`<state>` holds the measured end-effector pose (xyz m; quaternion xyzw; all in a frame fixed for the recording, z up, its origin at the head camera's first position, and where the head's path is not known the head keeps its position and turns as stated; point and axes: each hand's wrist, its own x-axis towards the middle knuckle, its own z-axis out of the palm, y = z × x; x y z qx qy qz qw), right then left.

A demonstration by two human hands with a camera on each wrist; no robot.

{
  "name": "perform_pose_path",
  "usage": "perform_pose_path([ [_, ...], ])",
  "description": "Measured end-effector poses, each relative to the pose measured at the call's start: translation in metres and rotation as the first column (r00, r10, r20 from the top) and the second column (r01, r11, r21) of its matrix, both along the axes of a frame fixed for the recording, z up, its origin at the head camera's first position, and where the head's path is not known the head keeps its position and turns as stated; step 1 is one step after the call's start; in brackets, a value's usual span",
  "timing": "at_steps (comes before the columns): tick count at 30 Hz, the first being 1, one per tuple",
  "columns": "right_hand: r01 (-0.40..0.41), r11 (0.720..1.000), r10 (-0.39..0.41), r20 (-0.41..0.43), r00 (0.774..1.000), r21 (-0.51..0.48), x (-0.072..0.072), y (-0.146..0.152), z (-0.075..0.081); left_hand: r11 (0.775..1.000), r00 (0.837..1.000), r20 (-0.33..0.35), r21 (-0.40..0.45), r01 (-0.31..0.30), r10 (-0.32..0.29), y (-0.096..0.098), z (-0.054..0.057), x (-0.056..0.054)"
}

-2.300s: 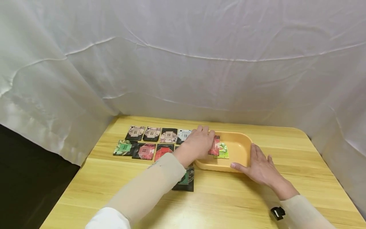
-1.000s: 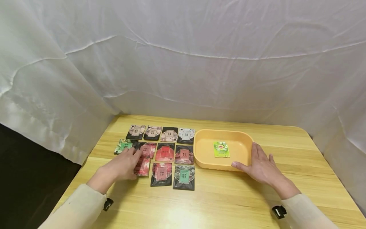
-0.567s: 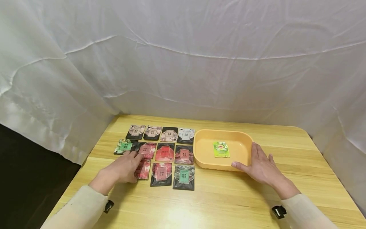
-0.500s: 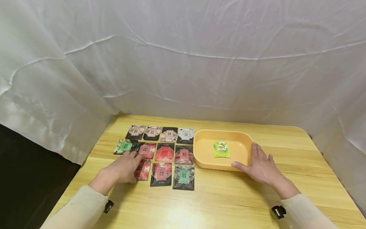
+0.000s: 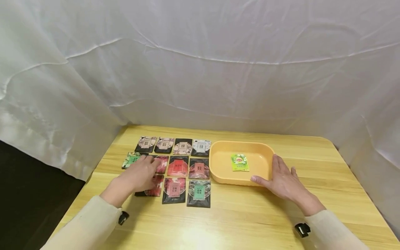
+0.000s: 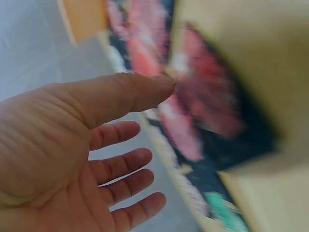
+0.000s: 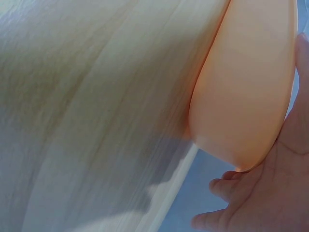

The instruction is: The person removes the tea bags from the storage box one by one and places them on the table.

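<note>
My left hand [image 5: 140, 175] hovers over the left end of the tea bag sachets, its fingers apart and holding nothing in the left wrist view. Just under it lies a red and black tea sachet [image 5: 156, 187], partly hidden by the hand; the left wrist view shows this sachet [image 6: 212, 92] blurred below the thumb. My right hand [image 5: 285, 180] rests against the right end of a yellow plastic tray [image 5: 215, 176], thumb at the front rim and fingers along the side. Inside the tray lies one green and yellow Lipton tea sachet [image 5: 240, 163].
Several dark sachets lie in three rows left of the tray, among them a white-labelled one [image 5: 201, 148], a red one [image 5: 178, 166] and a green-labelled one [image 5: 199, 193]. A pale curtain [image 5: 200, 86] hangs behind the wooden table [image 5: 243, 222].
My left hand has brought the red sachet from the tray to the left end of the front row, let it go and risen slightly. The right hand has stayed at the tray.
</note>
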<state>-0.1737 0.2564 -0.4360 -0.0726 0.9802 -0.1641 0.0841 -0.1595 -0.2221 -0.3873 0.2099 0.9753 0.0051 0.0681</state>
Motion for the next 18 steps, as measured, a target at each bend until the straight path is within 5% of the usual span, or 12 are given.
perform_pose_path([
  [9, -0.003, 1.0, 0.003, 0.0, 1.0, 0.008, 0.0, -0.002, 0.001, 0.994, 0.995, -0.043, 0.061, 0.096, -0.093, 0.095, 0.033, -0.033],
  [13, -0.006, 1.0, 0.006, -0.005, 1.0, 0.012, 0.0, -0.004, 0.001, 0.988, 0.988, -0.054, 0.036, 0.149, -0.147, 0.141, 0.037, -0.045],
  [18, -0.003, 1.0, 0.003, -0.007, 1.0, 0.013, -0.001, -0.004, 0.0, 0.985, 0.985, 0.017, 0.011, 0.172, -0.172, 0.186, 0.032, -0.062],
])
